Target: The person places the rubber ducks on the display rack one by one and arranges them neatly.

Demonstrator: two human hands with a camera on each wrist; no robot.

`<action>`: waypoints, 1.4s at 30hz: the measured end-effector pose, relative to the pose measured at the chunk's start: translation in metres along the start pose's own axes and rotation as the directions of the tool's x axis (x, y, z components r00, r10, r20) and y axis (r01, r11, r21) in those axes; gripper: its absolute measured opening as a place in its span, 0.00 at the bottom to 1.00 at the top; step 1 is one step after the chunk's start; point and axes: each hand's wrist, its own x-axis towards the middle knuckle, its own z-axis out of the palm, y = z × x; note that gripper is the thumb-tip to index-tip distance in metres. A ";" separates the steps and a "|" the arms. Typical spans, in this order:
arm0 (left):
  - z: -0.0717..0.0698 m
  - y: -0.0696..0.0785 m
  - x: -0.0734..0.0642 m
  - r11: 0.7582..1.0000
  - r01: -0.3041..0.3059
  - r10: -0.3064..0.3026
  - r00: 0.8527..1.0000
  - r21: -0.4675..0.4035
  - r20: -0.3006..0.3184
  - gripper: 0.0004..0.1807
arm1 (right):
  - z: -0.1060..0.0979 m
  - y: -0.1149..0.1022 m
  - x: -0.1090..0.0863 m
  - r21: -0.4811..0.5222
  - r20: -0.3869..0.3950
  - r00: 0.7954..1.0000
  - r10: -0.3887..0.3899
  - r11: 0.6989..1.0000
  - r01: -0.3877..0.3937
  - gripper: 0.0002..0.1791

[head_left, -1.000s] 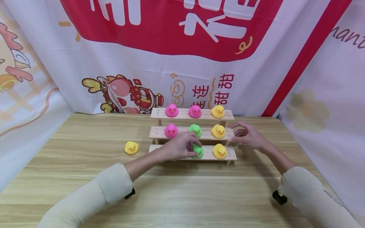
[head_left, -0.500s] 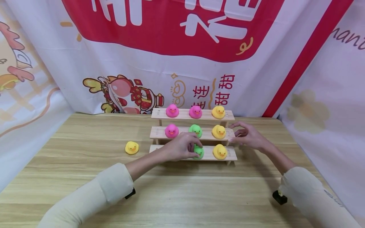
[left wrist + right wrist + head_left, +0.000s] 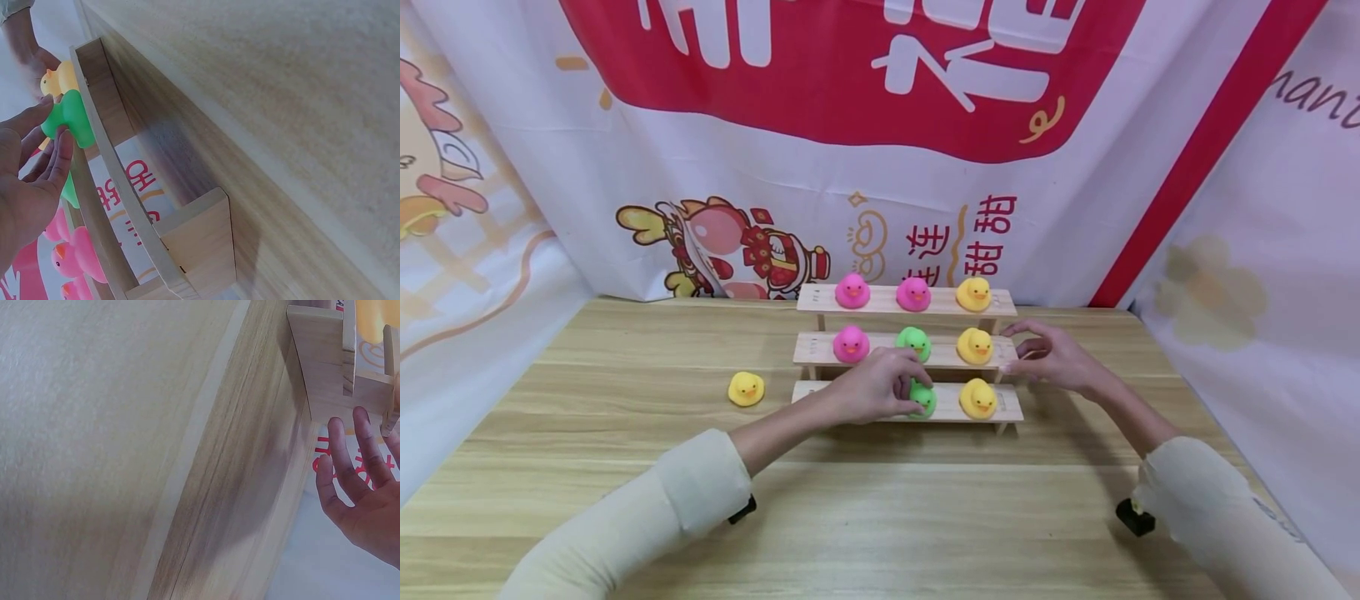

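Observation:
My left hand (image 3: 880, 385) pinches a green rubber duck (image 3: 922, 400) between thumb and fingers, at the middle of the lowest step of a three-tier wooden stand (image 3: 950, 408). The left wrist view shows this green duck (image 3: 70, 119) with fingertips on its side. At the stand's right end, my right hand (image 3: 1051, 358) holds the middle board's end between thumb and index finger. Its other fingers spread loosely below, seen in the right wrist view beside the wooden stand (image 3: 319, 362). A yellow duck (image 3: 978, 399) sits to the right of the held duck.
On the upper steps sit pink ducks (image 3: 852, 291), another green duck (image 3: 913, 343) and yellow ducks (image 3: 974, 345). A lone yellow duck (image 3: 746, 389) is on the wooden table (image 3: 880, 517), left of the stand. A printed cloth (image 3: 820, 192) hangs right behind.

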 end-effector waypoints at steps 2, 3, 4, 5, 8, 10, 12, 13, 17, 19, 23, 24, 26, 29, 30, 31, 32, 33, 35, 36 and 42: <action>0.000 -0.001 0.000 1.000 -0.007 0.007 1.000 -0.001 -0.001 0.13 | 0.000 0.000 0.000 0.004 -0.001 1.000 -0.001 1.000 0.001 0.32; 0.000 -0.001 0.000 1.000 -0.010 0.010 1.000 -0.001 -0.001 0.13 | 0.000 0.000 0.000 0.006 -0.001 1.000 -0.001 1.000 0.001 0.31; 0.000 -0.001 0.000 1.000 -0.012 0.012 1.000 -0.002 0.000 0.13 | 0.000 0.000 0.000 0.007 -0.001 1.000 -0.001 1.000 0.001 0.31; -0.001 -0.001 0.000 1.000 -0.015 0.015 1.000 -0.003 0.001 0.13 | 0.000 0.000 0.000 0.008 0.000 1.000 0.000 1.000 0.000 0.31; -0.001 0.000 -0.001 1.000 -0.017 0.017 1.000 -0.007 0.006 0.13 | 0.000 0.000 0.000 0.012 0.001 1.000 0.000 1.000 0.000 0.31; -0.001 0.000 -0.001 1.000 -0.015 0.015 1.000 -0.005 0.007 0.13 | 0.000 0.000 0.000 0.012 0.001 1.000 -0.002 1.000 0.002 0.31; -0.002 0.000 -0.002 1.000 -0.015 0.015 1.000 -0.005 0.008 0.13 | 0.000 0.000 0.000 0.012 -0.002 1.000 -0.002 1.000 0.002 0.31; -0.002 0.000 -0.002 1.000 -0.015 0.015 1.000 -0.004 0.008 0.13 | 0.000 0.000 0.000 0.012 -0.002 1.000 0.000 1.000 0.000 0.31; -0.003 0.000 -0.004 1.000 -0.010 0.010 1.000 0.002 0.001 0.15 | 0.001 -0.001 0.000 0.007 0.001 1.000 0.020 1.000 -0.020 0.32; -0.004 0.000 -0.006 1.000 -0.006 0.006 1.000 0.004 -0.008 0.16 | 0.001 -0.002 0.000 0.006 0.005 0.999 0.032 0.999 -0.032 0.33; -0.008 -0.001 -0.011 1.000 -0.013 0.013 1.000 0.013 -0.023 0.17 | 0.001 -0.002 0.000 0.009 0.006 0.999 0.044 0.999 -0.044 0.33; -0.009 -0.001 -0.012 1.000 -0.018 0.018 1.000 0.018 -0.024 0.17 | 0.001 -0.002 0.000 0.010 0.006 0.999 0.045 0.999 -0.045 0.33; -0.012 -0.001 -0.015 0.999 -0.029 0.029 0.999 0.029 -0.021 0.17 | 0.002 -0.001 0.000 0.015 0.006 0.999 0.045 0.999 -0.045 0.33; -0.018 0.002 -0.019 0.998 -0.048 0.048 0.999 0.033 -0.013 0.17 | 0.002 -0.002 -0.001 0.031 0.005 0.999 0.036 0.999 -0.036 0.32; -0.019 0.002 -0.021 0.998 -0.052 0.053 0.999 0.028 -0.012 0.16 | 0.002 -0.002 -0.001 0.040 0.005 0.999 0.032 0.999 -0.032 0.32; -0.021 0.003 -0.023 0.998 -0.058 0.059 0.998 0.022 -0.011 0.16 | 0.002 -0.002 -0.002 0.048 0.005 1.000 0.029 0.998 -0.029 0.32; -0.023 0.003 -0.024 0.998 -0.064 0.065 0.998 0.014 -0.013 0.16 | 0.001 -0.002 -0.002 0.057 0.006 1.000 0.026 0.998 -0.027 0.31; -0.025 0.004 -0.026 0.997 -0.072 0.072 0.997 0.010 -0.017 0.16 | 0.001 -0.002 -0.002 0.064 0.006 1.000 0.025 0.998 -0.025 0.31; -0.029 0.004 -0.030 0.997 -0.082 0.082 0.996 0.002 -0.027 0.15 | 0.001 -0.002 -0.002 0.078 0.010 1.000 0.027 0.997 -0.028 0.31; -0.031 0.004 -0.032 0.996 -0.086 0.086 0.996 0.001 -0.034 0.15 | 0.001 -0.003 -0.002 0.080 0.012 0.999 0.030 0.996 -0.031 0.31; -0.045 0.000 -0.046 0.997 -0.076 0.075 0.994 -0.009 -0.075 0.13 | 0.001 -0.003 -0.001 0.087 0.027 0.999 0.042 0.995 -0.044 0.32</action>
